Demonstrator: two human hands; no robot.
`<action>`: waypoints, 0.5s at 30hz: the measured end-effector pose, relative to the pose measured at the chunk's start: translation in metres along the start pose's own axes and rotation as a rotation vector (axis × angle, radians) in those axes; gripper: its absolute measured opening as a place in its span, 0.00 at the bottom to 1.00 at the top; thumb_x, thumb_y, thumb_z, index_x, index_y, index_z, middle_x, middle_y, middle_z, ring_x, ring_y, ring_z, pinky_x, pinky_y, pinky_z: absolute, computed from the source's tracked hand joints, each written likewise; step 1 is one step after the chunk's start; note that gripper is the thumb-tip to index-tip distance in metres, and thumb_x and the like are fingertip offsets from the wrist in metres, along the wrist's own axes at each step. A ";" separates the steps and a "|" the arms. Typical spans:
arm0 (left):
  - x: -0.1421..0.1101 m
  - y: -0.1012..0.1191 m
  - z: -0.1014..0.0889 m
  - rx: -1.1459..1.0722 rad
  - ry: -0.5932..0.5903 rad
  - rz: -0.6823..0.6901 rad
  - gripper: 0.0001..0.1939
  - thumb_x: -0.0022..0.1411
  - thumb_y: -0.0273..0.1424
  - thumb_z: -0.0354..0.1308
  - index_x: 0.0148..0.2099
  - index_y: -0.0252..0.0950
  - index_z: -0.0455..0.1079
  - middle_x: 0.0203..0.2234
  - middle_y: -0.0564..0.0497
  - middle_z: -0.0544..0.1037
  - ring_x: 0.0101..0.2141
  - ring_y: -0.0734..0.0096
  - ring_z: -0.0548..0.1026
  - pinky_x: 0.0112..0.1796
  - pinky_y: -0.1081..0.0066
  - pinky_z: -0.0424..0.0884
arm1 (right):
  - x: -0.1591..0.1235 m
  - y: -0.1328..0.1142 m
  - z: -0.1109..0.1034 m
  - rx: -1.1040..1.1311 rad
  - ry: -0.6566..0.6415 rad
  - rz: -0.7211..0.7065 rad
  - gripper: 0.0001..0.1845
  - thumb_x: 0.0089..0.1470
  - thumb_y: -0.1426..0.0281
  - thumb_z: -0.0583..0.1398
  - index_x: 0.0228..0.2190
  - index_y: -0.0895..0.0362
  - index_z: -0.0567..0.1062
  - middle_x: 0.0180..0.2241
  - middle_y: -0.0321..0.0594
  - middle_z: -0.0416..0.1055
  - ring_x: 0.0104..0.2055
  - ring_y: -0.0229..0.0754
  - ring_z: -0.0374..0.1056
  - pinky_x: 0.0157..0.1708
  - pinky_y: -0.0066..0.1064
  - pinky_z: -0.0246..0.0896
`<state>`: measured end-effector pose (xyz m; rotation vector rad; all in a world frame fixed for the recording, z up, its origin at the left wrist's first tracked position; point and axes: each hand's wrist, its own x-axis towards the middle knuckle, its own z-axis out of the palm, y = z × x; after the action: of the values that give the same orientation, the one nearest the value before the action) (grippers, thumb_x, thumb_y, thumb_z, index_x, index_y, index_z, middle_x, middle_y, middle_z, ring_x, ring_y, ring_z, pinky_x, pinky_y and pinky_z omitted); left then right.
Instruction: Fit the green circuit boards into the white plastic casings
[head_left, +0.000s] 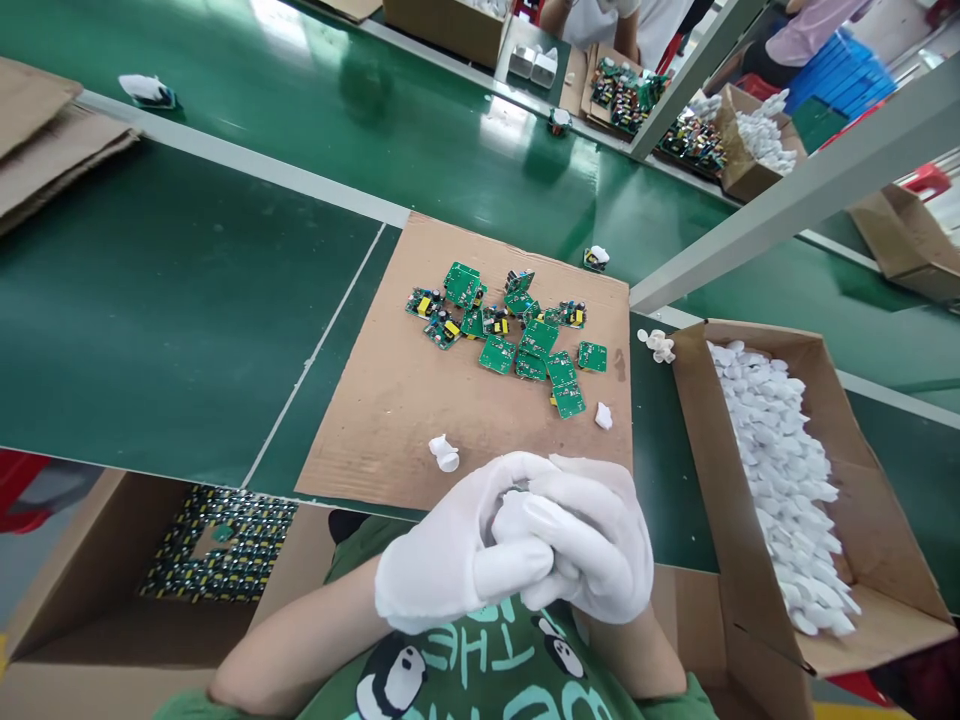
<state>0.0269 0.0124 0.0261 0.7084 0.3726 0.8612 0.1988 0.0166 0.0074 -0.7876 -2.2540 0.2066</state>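
Observation:
Both hands wear white gloves and meet in front of my body, just beyond the table's near edge. My left hand (454,555) curls its fingers and thumb around a small white piece (511,515). From the other side my right hand (604,535) closes on the same piece, and the fingers hide most of it. Ahead of the hands, a cardboard sheet (375,400) carries a cluster of green circuit boards (538,337), some face down, others showing yellow and black components. Two loose white pieces, one left (444,453) and one right (604,416), lie on the cardboard nearer to me.
A cardboard box (694,430) of white pieces (780,480) stands at the right. Below the table at left, another box (67,570) holds rows of boards. A metal post (795,190) rises at right. Beyond runs a green belt (360,110) carrying several assemblies; people sit across it.

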 end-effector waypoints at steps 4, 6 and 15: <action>-0.002 0.004 -0.006 0.007 -0.118 -0.027 0.12 0.61 0.37 0.61 0.44 0.37 0.66 0.25 0.53 0.70 0.22 0.76 0.66 0.22 0.75 0.62 | 0.009 -0.005 0.004 0.074 0.261 -0.022 0.22 0.68 0.61 0.54 0.57 0.60 0.66 0.39 0.45 0.72 0.35 0.44 0.73 0.33 0.39 0.76; -0.002 0.006 -0.006 0.056 -0.084 -0.040 0.09 0.63 0.34 0.58 0.45 0.37 0.67 0.26 0.55 0.69 0.22 0.79 0.64 0.23 0.76 0.63 | 0.010 -0.006 0.002 0.073 0.215 -0.011 0.21 0.68 0.61 0.53 0.56 0.60 0.66 0.40 0.46 0.72 0.38 0.45 0.73 0.37 0.41 0.76; -0.010 0.011 -0.007 0.232 -0.057 -0.114 0.10 0.65 0.36 0.56 0.45 0.36 0.67 0.25 0.55 0.67 0.21 0.77 0.64 0.23 0.75 0.61 | 0.009 -0.002 -0.007 0.036 0.082 -0.063 0.18 0.71 0.60 0.47 0.45 0.57 0.71 0.41 0.43 0.70 0.43 0.43 0.71 0.44 0.40 0.74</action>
<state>0.0110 0.0121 0.0292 0.9159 0.4621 0.6947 0.1975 0.0202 0.0185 -0.6925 -2.1887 0.1809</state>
